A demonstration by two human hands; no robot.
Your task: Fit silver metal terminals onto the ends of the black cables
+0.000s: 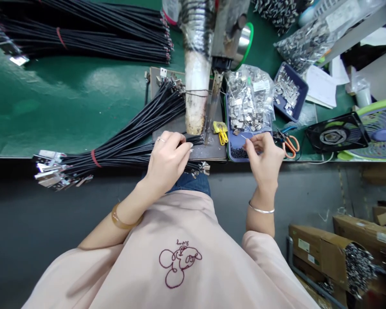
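Observation:
My left hand (169, 159) is closed over the black cables (131, 146) at the table's front edge, gripping cable near its free ends, just below the stained white pipe (196, 94). How many cables lie between its fingers is hidden. A red band ties the bundle, and metal plugs show at its left end. My right hand (265, 156) pinches a thin, pale, needle-like piece (243, 137) over the front of a blue tray (227, 124). Small dark parts (239, 152) lie in that tray, behind them a clear bag of metal connector shells (249, 98).
A soldering-iron-like metal rod (214, 105) slants down beside the pipe. Yellow clip-like pieces (221, 132) lie near the tray. Orange-handled pliers (291, 146), a black fan (337, 132) and a second blue tray (300, 101) are on the right. More bundled cables (93, 38) lie back left.

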